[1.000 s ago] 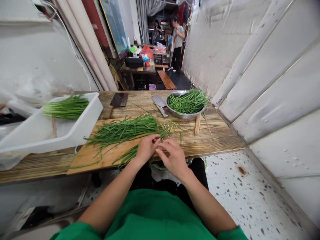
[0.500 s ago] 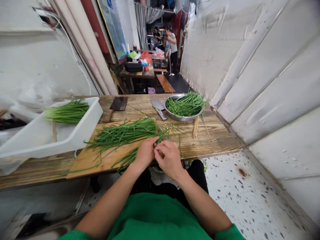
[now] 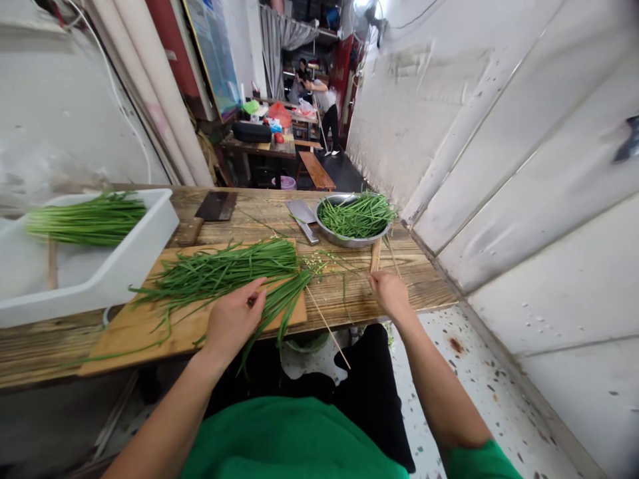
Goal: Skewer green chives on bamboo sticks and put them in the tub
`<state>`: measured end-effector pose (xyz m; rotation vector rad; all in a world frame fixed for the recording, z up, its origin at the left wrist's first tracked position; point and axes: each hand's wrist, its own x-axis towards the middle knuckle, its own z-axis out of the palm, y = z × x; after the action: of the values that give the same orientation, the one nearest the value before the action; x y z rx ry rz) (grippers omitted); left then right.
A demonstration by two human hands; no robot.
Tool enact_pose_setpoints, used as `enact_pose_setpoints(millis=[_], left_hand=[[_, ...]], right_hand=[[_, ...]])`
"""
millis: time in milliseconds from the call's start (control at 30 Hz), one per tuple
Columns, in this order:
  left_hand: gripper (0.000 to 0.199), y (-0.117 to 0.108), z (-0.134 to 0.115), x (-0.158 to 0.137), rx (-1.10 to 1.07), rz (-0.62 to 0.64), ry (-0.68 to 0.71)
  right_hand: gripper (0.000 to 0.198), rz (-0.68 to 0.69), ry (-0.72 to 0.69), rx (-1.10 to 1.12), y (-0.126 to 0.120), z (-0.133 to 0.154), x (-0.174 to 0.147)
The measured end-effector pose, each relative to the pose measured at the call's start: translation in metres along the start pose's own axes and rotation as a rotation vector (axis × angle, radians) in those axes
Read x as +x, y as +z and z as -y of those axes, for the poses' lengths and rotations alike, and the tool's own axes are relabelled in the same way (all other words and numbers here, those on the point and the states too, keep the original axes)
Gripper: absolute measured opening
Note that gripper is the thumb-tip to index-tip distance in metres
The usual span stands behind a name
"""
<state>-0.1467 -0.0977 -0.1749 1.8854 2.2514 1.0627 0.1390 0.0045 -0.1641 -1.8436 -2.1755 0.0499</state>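
My left hand (image 3: 238, 318) rests over the cutting board, thumb and forefinger slightly apart, beside a small bunch of green chives (image 3: 285, 297). The bunch's leaves hang over the board's front edge. A thin bamboo skewer (image 3: 327, 326) sticks out from the bunch toward me, past the table edge. My right hand (image 3: 389, 293) is closed at the lower end of a bundle of bamboo skewers (image 3: 375, 256); its fingertips pinch there, partly hidden. A larger pile of chives (image 3: 234, 266) lies on the wooden cutting board (image 3: 192, 320).
A metal bowl (image 3: 344, 241) of chives stands at the back right, beside a cleaver (image 3: 303, 218). Another cleaver (image 3: 217, 206) lies further left. A white tray (image 3: 134, 256) holds more chives. Walls flank the wooden table (image 3: 424, 283). Two people are in the background.
My hands have parted: the left moved left, the right moved right to the skewer bundle. The small bunch now lies with a skewer sticking out. The view has shifted slightly right.
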Motion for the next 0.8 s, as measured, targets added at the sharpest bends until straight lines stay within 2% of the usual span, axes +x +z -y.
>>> enact_pose_setpoints(millis=[33, 100, 200, 267, 333, 433, 633, 800], left_hand=[[0.036, -0.001, 0.004, 0.001, 0.011, -0.005, -0.002], [0.033, -0.001, 0.01, 0.006, 0.026, -0.006, 0.031], [0.029, 0.001, 0.014, 0.019, 0.048, 0.069, 0.172], [0.025, 0.004, 0.014, 0.031, 0.085, 0.134, 0.26], [0.022, 0.009, 0.013, 0.042, 0.124, 0.176, 0.311], [0.019, 0.016, 0.012, 0.056, 0.159, 0.207, 0.348], [0.018, 0.027, 0.016, 0.072, 0.212, 0.158, 0.416], [0.015, 0.033, 0.016, 0.079, 0.24, 0.156, 0.413]], right_hand=[[0.023, -0.008, 0.001, -0.024, 0.003, 0.006, -0.009], [0.026, -0.011, -0.054, 0.082, 0.01, 0.024, -0.03], [0.023, 0.073, -0.268, 0.278, 0.023, 0.057, -0.061], [0.034, 0.097, -0.347, 0.33, 0.031, 0.075, -0.074], [0.041, 0.099, -0.324, 0.345, 0.038, 0.087, -0.079], [0.034, 0.099, -0.271, 0.38, 0.044, 0.092, -0.082], [0.036, -0.04, -0.278, 0.558, 0.059, 0.086, -0.095], [0.035, -0.076, -0.257, 0.654, 0.071, 0.09, -0.098]])
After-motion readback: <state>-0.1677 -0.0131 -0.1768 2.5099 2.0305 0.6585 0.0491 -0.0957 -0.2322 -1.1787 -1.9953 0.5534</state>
